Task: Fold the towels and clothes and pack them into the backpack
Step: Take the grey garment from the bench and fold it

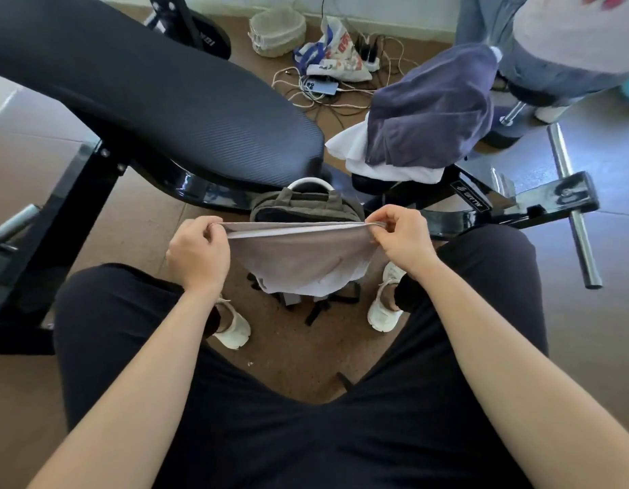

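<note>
A light grey cloth (302,255), doubled over, hangs stretched between my hands. My left hand (198,254) pinches its left top corner and my right hand (399,238) pinches the right one. Just beyond and below the cloth, an olive-grey backpack (306,204) lies on the floor between my feet; its lower part is hidden by the cloth. A dark blue garment (433,107) lies on top of a white cloth (355,150) on the small bench pad at the right.
A black padded weight bench (157,100) crosses the left and centre, its steel frame (539,202) and bars at the right. Cables, a phone (321,87), a printed bag and a mesh basket (277,30) lie on the brown floor behind. Another person's legs stand top right.
</note>
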{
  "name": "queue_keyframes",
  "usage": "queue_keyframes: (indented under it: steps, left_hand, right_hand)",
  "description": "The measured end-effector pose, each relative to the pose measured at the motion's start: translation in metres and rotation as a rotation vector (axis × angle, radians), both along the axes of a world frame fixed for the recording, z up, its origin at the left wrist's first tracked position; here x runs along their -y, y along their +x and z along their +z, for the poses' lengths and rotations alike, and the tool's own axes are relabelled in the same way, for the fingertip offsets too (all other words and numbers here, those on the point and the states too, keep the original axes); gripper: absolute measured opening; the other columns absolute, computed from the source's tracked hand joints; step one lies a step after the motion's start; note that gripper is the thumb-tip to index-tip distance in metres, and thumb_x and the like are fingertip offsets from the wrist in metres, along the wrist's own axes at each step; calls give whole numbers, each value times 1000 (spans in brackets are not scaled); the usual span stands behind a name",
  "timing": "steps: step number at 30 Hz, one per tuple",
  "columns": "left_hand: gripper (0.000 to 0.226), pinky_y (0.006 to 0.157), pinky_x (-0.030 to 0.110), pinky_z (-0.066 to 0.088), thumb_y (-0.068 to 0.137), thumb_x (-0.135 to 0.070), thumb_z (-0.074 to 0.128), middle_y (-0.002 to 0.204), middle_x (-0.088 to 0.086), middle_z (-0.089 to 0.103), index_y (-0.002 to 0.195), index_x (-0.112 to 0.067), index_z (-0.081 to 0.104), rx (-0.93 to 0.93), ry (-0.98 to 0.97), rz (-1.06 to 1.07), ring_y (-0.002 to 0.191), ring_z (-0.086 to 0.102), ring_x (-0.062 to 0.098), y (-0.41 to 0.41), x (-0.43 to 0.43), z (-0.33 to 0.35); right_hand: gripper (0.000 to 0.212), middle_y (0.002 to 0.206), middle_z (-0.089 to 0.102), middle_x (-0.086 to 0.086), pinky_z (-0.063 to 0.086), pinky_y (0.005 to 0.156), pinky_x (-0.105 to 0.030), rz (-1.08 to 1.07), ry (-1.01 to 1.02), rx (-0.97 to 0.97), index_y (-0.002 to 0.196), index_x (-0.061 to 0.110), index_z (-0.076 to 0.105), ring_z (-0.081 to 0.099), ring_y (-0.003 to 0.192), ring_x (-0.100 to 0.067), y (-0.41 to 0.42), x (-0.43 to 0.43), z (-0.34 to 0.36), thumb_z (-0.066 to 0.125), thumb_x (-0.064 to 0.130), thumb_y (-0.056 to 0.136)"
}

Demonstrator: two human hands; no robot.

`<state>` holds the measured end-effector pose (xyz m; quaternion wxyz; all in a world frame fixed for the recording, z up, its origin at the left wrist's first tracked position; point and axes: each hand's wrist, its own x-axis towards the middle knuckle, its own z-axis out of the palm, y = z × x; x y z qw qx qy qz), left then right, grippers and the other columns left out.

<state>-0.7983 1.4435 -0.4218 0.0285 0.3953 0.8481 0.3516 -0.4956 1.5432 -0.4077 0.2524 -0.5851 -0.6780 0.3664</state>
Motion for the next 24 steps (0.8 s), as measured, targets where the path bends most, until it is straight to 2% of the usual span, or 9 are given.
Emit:
queue_keyframes:
  steps: [4, 7, 9, 12, 13, 15, 18, 22, 24]
  left_hand:
    - [28, 73, 15, 46, 91, 0, 44, 88, 6, 72, 91, -5, 72, 164, 404, -112, 79, 64, 3, 4, 6, 29]
    - [31, 90, 23, 50, 95, 8, 39, 105, 5, 72, 103, -3, 68, 132, 584, -134, 98, 67, 12, 9, 7, 39]
    - [34, 87, 24, 48, 96, 1, 39, 103, 1, 71, 105, -11, 71, 191, 340, -190, 100, 66, 17, 3, 6, 35]
    - [26, 73, 37, 42, 83, -20, 39, 70, 2, 59, 66, -19, 59, 280, -301, -247, 86, 62, 35, -12, 5, 14]
    - [27, 74, 39, 43, 82, -21, 39, 68, 2, 58, 63, -17, 58, 263, -329, -233, 86, 62, 37, -14, 8, 14]
    - [34, 87, 37, 50, 92, -12, 40, 84, 0, 69, 82, -15, 73, 246, -102, -186, 95, 66, 29, -11, 9, 19]
    - [44, 98, 14, 47, 95, 3, 38, 111, -5, 72, 116, -11, 74, 236, 213, -187, 106, 63, 1, 3, 4, 37]
    - [46, 92, 33, 57, 86, 3, 41, 98, -10, 76, 93, -22, 79, 408, 184, -257, 97, 68, 7, -7, -16, 51]
    - [43, 83, 24, 53, 84, 2, 47, 91, -9, 75, 87, -29, 77, 257, 21, -301, 86, 63, 5, -14, -24, 65]
  right_hand:
    - [13, 91, 70, 15, 57, 85, -26, -109, 286, -166, 98, 21, 71, 67, 88, -2, -7, 7, 18, 69, 9, 94]
    - [12, 104, 70, 7, 54, 92, -22, -129, 419, -303, 105, 13, 68, 68, 101, -5, -19, 16, 28, 66, 5, 96]
    - [11, 101, 71, 6, 57, 87, -25, -111, 369, -272, 101, 15, 65, 70, 97, -10, -20, 15, 24, 65, 5, 97]
    - [10, 84, 70, 3, 63, 72, -42, -68, 133, -143, 94, 14, 62, 72, 71, -13, -10, 7, 11, 64, 5, 97]
    - [9, 82, 70, 2, 63, 71, -44, -61, 88, -140, 94, 13, 62, 72, 66, -12, -7, 7, 9, 64, 4, 97]
    - [10, 82, 70, 3, 62, 76, -39, -73, 131, -145, 93, 14, 63, 72, 71, -11, -7, 7, 11, 65, 5, 97]
    - [15, 87, 67, 9, 55, 80, -24, -121, 229, -205, 93, 21, 62, 67, 85, -4, -15, 7, 22, 65, 7, 97]
    - [24, 85, 66, 0, 63, 73, -33, -158, 152, -386, 90, 25, 57, 69, 80, -8, -24, -5, 36, 60, 4, 100]
    - [20, 85, 66, -5, 65, 73, -43, -157, 123, -424, 90, 22, 58, 70, 82, -22, -29, -13, 45, 61, 5, 100]
